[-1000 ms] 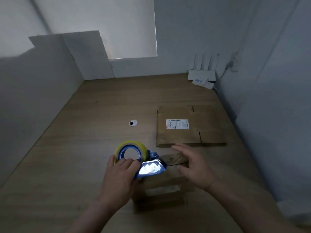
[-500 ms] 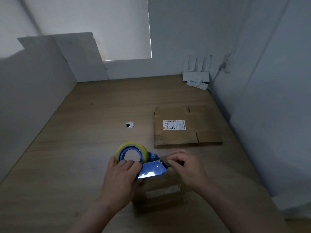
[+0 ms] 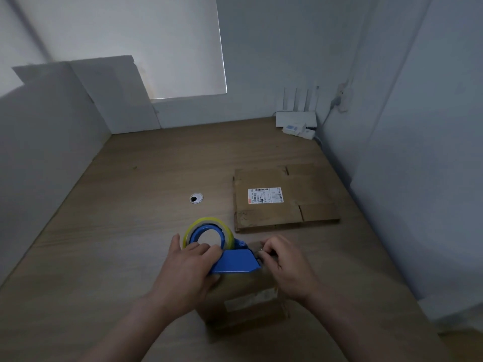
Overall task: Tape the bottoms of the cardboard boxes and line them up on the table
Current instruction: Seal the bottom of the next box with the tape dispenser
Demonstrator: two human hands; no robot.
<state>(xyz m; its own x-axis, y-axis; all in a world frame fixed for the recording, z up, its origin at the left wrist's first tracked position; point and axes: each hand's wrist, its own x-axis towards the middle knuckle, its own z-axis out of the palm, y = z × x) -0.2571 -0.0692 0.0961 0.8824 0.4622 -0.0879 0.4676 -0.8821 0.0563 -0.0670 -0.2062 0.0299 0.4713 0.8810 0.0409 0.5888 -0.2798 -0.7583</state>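
A small cardboard box (image 3: pixel 243 299) stands on the wooden table (image 3: pixel 130 244) right in front of me. My left hand (image 3: pixel 188 273) grips a blue tape dispenser (image 3: pixel 235 261) with a yellowish tape roll (image 3: pixel 207 226), held over the box's far end. My right hand (image 3: pixel 285 265) has its fingers curled and pinches at the dispenser's tip, where the tape end comes out; the tape itself is too faint to make out. Behind it, a flattened cardboard box (image 3: pixel 285 197) with a white label lies on the table.
A round cable hole (image 3: pixel 196 198) sits in the table left of the flat box. A white router (image 3: pixel 296 124) with antennas stands in the far right corner. White walls close in the table on the left, back and right.
My right hand went from open above the box to curled, pinching at the dispenser's tip. The left hand and dispenser stayed nearly still.
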